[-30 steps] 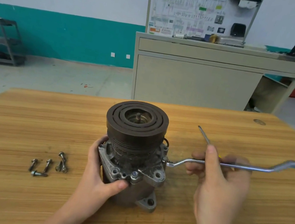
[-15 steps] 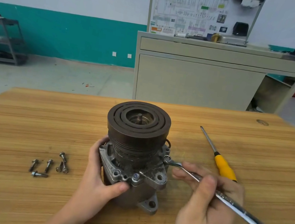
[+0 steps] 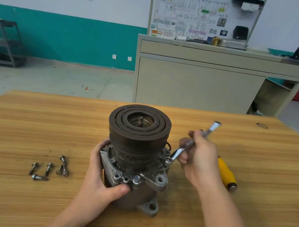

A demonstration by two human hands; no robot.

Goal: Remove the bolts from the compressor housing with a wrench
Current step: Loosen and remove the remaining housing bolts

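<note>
We have five loose bolts (image 3: pixel 48 168) lying on the desk (image 3: pixel 23 131) left of the compressor housing (image 3: pixel 134 162), which stands upright at the desk's middle. Our left hand (image 3: pixel 101 180) wraps the housing's near flange, steadying it. Our right hand (image 3: pixel 199 157) has its grip pinched round the wrench (image 3: pixel 188 145), whose ring end sits on a right-side bolt (image 3: pixel 168 161) (blurred, so seating is uncertain). One front bolt (image 3: pixel 136 179) also remains, we judge.
</note>
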